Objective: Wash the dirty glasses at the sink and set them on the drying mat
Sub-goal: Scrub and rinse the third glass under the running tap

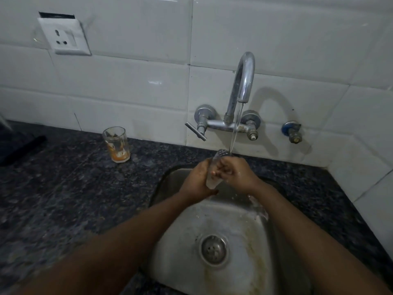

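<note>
A clear glass [221, 156] is held tilted over the steel sink [261, 241], its mouth up under the stream running from the tap [243, 81]. My left hand [198, 179] grips the glass from the left side. My right hand [234, 172] curls round it from the right, fingers over its front. Much of the glass is hidden by the fingers. A second glass [116, 144], dirty with orange residue at the bottom, stands upright on the dark granite counter [63, 188] to the left of the sink. No drying mat is in view.
The tap's lever handle [195, 131] sticks out to the left at the tiled wall. A blue valve [291, 131] sits to the right. A wall socket [63, 37] is at upper left. A dark object [19, 145] lies at the counter's far left. The sink drain [213, 250] is below my forearms.
</note>
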A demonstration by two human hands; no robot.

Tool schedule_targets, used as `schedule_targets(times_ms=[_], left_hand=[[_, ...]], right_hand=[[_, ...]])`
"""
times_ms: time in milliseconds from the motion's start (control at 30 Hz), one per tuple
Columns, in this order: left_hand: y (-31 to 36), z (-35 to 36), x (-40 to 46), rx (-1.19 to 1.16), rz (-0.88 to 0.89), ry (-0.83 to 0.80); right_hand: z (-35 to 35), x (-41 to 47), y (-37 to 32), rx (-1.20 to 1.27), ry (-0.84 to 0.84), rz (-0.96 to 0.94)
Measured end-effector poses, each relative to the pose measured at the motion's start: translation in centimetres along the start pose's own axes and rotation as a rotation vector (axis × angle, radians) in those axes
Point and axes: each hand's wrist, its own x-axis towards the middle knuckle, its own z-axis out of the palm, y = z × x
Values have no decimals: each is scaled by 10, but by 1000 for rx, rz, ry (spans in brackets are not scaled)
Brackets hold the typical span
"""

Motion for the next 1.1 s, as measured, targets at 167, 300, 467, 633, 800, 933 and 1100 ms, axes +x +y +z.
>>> schedule_targets(times_ms=[167, 300, 467, 633, 800, 933, 1100], left_hand=[[5, 0, 3, -31, -16, 104], [0, -29, 16, 9, 73, -110], [14, -28, 19, 101, -2, -137], [25, -41, 5, 486, 58, -187], [29, -67, -13, 669, 67, -189], [9, -82, -34, 290, -338, -103], [-20, -55, -49, -534, -894, -19]], right_hand=[[16, -16, -9, 24, 34, -21], [-8, -26, 11, -529, -173, -338], [15, -13, 10, 518, 503, 131], [54, -3, 26, 1665, 784, 723], [100, -7, 30, 1812, 459, 822], [100, -4, 21, 1904, 374, 885], [64, 5, -16, 1671, 39, 727]])
